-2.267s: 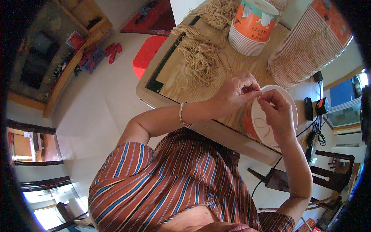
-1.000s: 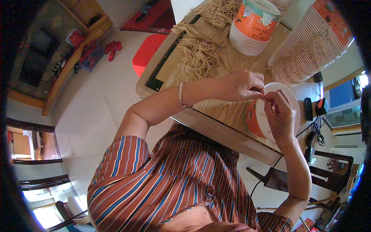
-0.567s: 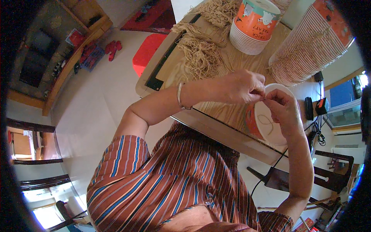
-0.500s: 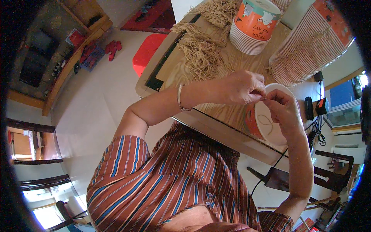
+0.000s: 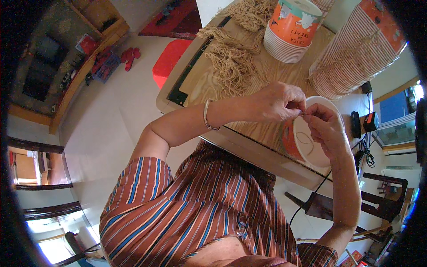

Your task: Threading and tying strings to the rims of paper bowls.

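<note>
A paper bucket (image 5: 290, 140), orange outside and white inside, lies tipped at the table's near right edge, its mouth facing me. Over its rim my left hand (image 5: 281, 103) and my right hand (image 5: 327, 127) meet, fingertips pinched almost together. A tan cord (image 5: 307, 134) hangs in a curl below them, against the white inside. Both hands seem to pinch the cord near the rim, though the fingers hide the exact spot. A loose bundle of tan cords (image 5: 233, 66) lies beyond my left forearm.
A short stack of orange and white buckets (image 5: 291, 33) stands at the back of the wooden table (image 5: 200, 89). Right of it leans a long stack of buckets (image 5: 351, 58) with cords over it. A red stool (image 5: 171, 60) is beyond the left edge; black cables (image 5: 365, 151) hang right.
Both hands stay pinched together at the bucket rim with only slight finger movement. The curl of cord inside the bucket has shifted a little.
</note>
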Tool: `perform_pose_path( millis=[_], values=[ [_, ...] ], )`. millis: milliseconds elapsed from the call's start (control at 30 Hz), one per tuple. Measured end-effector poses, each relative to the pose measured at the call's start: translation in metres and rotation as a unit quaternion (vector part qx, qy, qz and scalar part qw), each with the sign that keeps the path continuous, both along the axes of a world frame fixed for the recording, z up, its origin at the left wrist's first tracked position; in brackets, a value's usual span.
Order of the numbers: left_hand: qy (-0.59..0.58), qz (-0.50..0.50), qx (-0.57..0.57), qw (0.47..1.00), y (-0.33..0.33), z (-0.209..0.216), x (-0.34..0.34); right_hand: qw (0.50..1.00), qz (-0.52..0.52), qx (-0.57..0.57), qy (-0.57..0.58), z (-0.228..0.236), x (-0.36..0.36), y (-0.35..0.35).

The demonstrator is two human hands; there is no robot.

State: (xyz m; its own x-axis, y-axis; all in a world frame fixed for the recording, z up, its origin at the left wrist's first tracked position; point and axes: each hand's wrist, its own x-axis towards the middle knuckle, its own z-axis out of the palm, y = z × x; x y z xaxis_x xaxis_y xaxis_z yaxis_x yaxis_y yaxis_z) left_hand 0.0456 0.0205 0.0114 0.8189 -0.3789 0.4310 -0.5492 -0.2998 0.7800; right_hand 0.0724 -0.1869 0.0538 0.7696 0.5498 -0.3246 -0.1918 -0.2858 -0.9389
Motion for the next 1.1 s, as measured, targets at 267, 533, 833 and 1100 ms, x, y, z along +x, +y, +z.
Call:
perform_pose_path(
  millis=[267,533,833,1100],
  values=[
    [0.307,-0.072,-0.158,0.936,0.003,-0.005,0.006,0.99,-0.003,-0.073,-0.119,-0.011,-0.003,0.001],
    [0.38,-0.116,-0.292,0.87,-0.001,-0.016,0.007,0.939,-0.029,-0.066,-0.336,-0.017,-0.009,0.0],
    [0.351,-0.102,-0.279,0.888,0.0,-0.017,0.008,0.845,0.021,-0.153,-0.513,0.005,-0.031,0.011],
    [0.292,-0.078,-0.194,0.933,0.001,-0.012,0.006,0.755,0.053,-0.212,-0.618,-0.001,-0.033,0.011]
  ],
)
